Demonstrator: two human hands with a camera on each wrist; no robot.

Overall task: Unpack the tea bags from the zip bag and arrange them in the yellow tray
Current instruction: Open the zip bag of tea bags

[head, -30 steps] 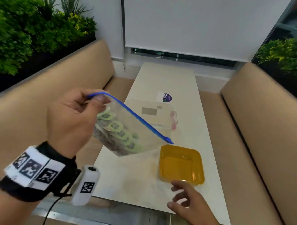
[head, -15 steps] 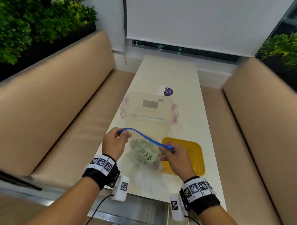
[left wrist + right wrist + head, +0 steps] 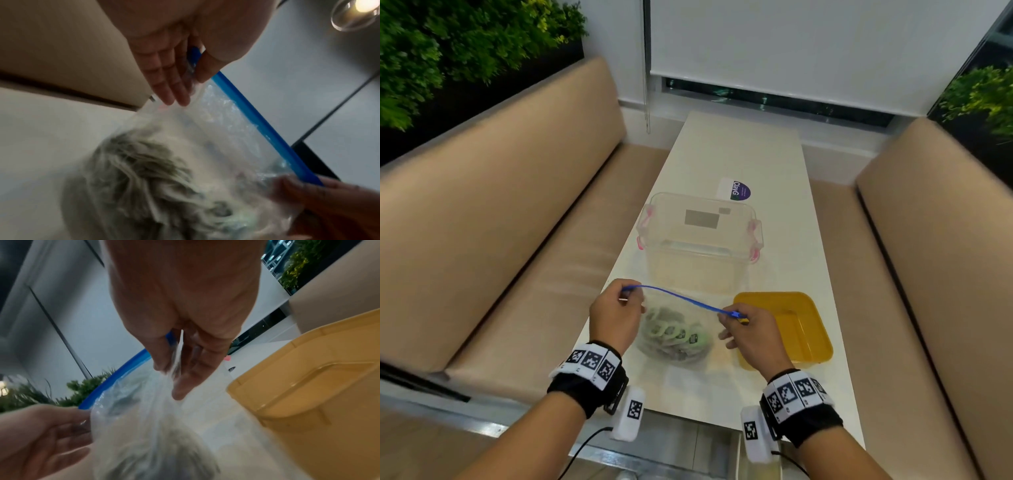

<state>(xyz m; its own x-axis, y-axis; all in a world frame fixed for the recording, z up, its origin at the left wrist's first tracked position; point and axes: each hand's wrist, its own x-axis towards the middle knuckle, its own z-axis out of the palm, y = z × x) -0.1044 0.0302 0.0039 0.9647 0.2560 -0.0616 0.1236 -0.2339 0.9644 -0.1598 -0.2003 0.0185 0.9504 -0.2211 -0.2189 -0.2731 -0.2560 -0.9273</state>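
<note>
Long white table set between two tan padded benches. White blind pulled down over window at far end. Green plants seen behind both benches. White wall behind.

Yellow tray, blue zip strip, green tea bags

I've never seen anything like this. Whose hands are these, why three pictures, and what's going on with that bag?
There is no robot here: a person wears three cameras. One sits on the head and looks down at the table; one on each wrist looks along the fingers. The left hand and right hand each pinch one end of the blue zip strip of a clear zip bag with tea bags inside. Beside it to the right lies a yellow tray, with nothing in it. Behind stands a clear box.
</note>
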